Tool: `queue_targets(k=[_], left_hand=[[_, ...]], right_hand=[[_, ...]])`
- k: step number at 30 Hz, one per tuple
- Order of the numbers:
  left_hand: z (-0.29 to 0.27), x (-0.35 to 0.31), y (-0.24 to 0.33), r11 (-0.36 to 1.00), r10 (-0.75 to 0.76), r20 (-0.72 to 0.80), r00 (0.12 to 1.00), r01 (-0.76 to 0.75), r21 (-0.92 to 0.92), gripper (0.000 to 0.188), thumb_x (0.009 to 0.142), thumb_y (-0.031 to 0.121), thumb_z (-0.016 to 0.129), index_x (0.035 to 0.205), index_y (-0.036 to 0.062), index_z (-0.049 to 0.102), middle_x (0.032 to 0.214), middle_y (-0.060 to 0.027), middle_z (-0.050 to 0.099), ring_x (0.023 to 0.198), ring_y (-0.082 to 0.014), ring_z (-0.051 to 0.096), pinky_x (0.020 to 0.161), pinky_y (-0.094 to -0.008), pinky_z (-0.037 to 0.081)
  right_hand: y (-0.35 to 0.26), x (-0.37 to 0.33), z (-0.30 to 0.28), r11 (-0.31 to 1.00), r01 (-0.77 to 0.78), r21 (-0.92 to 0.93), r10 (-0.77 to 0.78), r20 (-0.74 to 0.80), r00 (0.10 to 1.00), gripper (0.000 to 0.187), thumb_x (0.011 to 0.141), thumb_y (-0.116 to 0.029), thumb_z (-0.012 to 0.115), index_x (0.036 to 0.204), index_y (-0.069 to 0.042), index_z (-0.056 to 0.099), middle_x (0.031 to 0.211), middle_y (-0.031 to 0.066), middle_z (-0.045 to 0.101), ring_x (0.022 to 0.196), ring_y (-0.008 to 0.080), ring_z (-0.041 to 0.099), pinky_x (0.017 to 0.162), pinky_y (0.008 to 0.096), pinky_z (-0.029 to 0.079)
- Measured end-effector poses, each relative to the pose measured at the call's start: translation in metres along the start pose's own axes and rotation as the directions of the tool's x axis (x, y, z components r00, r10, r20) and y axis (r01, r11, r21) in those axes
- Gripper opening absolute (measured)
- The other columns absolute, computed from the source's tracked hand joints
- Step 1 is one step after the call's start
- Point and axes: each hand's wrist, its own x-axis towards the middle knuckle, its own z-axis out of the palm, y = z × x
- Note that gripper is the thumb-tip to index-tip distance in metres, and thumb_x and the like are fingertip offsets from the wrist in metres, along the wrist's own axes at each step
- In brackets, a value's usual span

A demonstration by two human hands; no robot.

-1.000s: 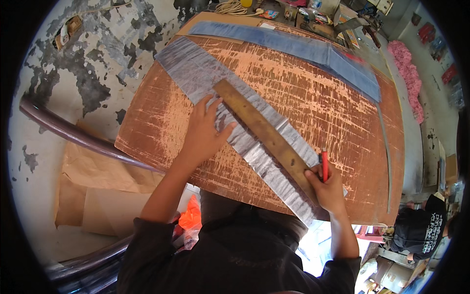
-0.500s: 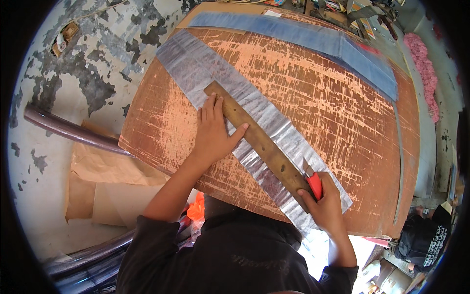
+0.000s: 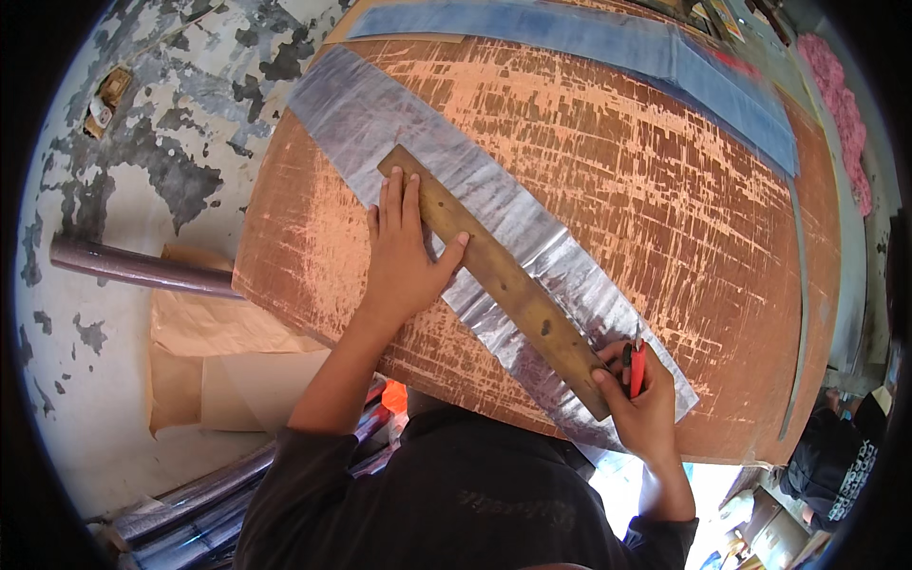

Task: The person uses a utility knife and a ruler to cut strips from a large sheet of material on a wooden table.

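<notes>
A strip of shiny clear plastic sheet [image 3: 513, 204] lies slantwise across the worn brown board. On top of it rests a flat wooden straightedge [image 3: 494, 271], running the same way. My left hand [image 3: 404, 256] presses down near its far end, fingers stretched out and thumb spread along it. At the near end, my right hand [image 3: 646, 404] grips a red utility knife [image 3: 637, 370] with the blade pointing up and away. The right thumb touches the straightedge's near end, and the fingertips are by its right edge.
The worn brown board [image 3: 684, 256] is the work surface. Bluish plastic sheets [image 3: 532, 38] lie along its far side, and a thin grey strip [image 3: 800, 313] along its right. Brown paper [image 3: 228, 323] and a dark roll [image 3: 142, 266] are at left. A person in black [image 3: 841, 465] is low at right.
The knife has turned in my right hand from leaning over the plastic to nearly upright, and the right fingers have come to the straightedge's edge. My left hand keeps its place on it.
</notes>
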Motion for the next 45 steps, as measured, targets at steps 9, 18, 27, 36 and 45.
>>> queue_targets(k=[9, 18, 27, 36, 45], left_hand=[[-0.002, -0.001, -0.006, 1.000, -0.008, 0.008, 1.000, 0.008, 0.015, 0.106, 0.100, 0.052, 0.073, 0.173, -0.0066, 0.026, 0.182, -0.0331, 0.019, 0.170, -0.0508, 0.016, 0.134, -0.0688, 0.011], [0.002, 0.001, -0.003, 0.998, -0.005, 0.003, 1.000, 0.005, 0.055, 0.098, 0.105, 0.049, 0.067, 0.176, -0.0017, 0.024, 0.185, -0.0279, 0.017, 0.171, -0.0469, 0.019, 0.136, -0.0634, 0.011], [-0.016, 0.005, 0.008, 0.998, -0.060, 0.055, 0.997, 0.060, -0.005, 0.095, 0.098, 0.048, 0.079, 0.169, -0.0013, 0.039, 0.175, -0.0287, 0.033, 0.161, -0.0473, 0.035, 0.134, -0.0574, 0.027], [-0.020, 0.005, 0.015, 0.997, -0.022, 0.141, 0.990, 0.012, 0.073, 0.140, 0.075, 0.072, 0.091, 0.170, -0.0079, 0.027, 0.177, -0.0341, 0.023, 0.166, -0.0497, 0.027, 0.134, -0.0712, 0.014], [-0.021, 0.007, 0.018, 0.996, -0.058, 0.173, 0.983, 0.045, 0.079, 0.145, 0.073, 0.074, 0.092, 0.170, -0.0098, 0.025, 0.176, -0.0372, 0.022, 0.166, -0.0517, 0.025, 0.134, -0.0686, 0.016]], right_hand=[[-0.003, 0.004, 0.001, 1.000, -0.005, -0.006, 0.005, 0.025, 1.000, 0.026, 0.099, -0.004, 0.082, 0.122, -0.001, 0.069, 0.102, 0.0112, 0.075, 0.096, 0.0182, 0.071, 0.091, 0.0347, 0.056], [0.004, 0.004, 0.000, 0.999, 0.032, -0.012, -0.032, 0.036, 0.999, 0.028, 0.099, -0.003, 0.082, 0.123, -0.002, 0.069, 0.111, 0.0125, 0.075, 0.102, 0.0183, 0.072, 0.094, 0.0349, 0.056], [-0.001, 0.007, 0.002, 0.999, 0.013, 0.036, -0.012, -0.031, 0.999, 0.021, 0.096, 0.003, 0.082, 0.114, -0.002, 0.073, 0.091, -0.0025, 0.068, 0.083, 0.0054, 0.055, 0.076, 0.0239, 0.046], [0.006, 0.007, -0.001, 0.996, 0.003, 0.089, -0.001, -0.023, 1.000, 0.022, 0.098, -0.003, 0.082, 0.118, -0.005, 0.073, 0.092, 0.0017, 0.070, 0.080, 0.0099, 0.058, 0.076, 0.0291, 0.049], [0.002, 0.010, -0.002, 0.994, -0.003, 0.107, 0.008, -0.052, 0.999, 0.023, 0.096, -0.002, 0.084, 0.114, -0.003, 0.071, 0.097, 0.0035, 0.073, 0.082, 0.0098, 0.062, 0.076, 0.0296, 0.051]])
